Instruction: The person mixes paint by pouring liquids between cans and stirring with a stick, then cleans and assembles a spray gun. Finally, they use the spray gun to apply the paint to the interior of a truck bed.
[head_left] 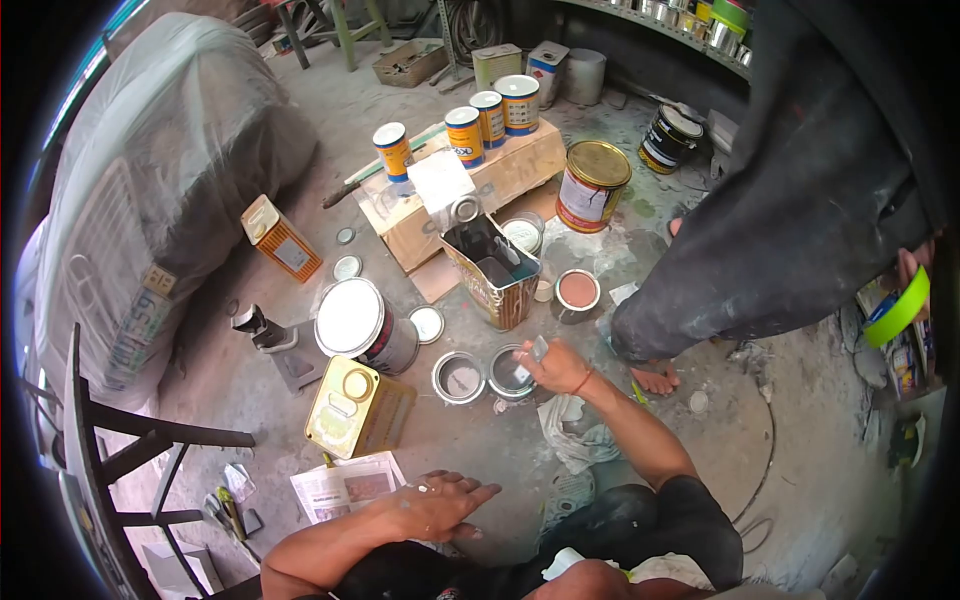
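Note:
My right hand (558,367) pinches a small flat tool (539,347) just above a small open can (510,373) on the dusty floor. A second small open can (458,378) stands touching it on the left. My left hand (437,506) lies flat near my knee with its fingers spread and holds nothing; a sheet of newspaper (343,488) is just to its left. Beyond the cans stands a cut-open rectangular tin (497,272) with dark paint inside, and beside it a little can of pinkish-brown paint (577,291).
Another person in dark trousers (770,240) stands at right, bare foot (655,379) near my right hand, holding a green tape roll (898,308). A white-lidded can (353,322), a yellow tin (356,406), a cardboard box (480,190) topped with cans, a rag (580,437) and a chair (110,440) surround me.

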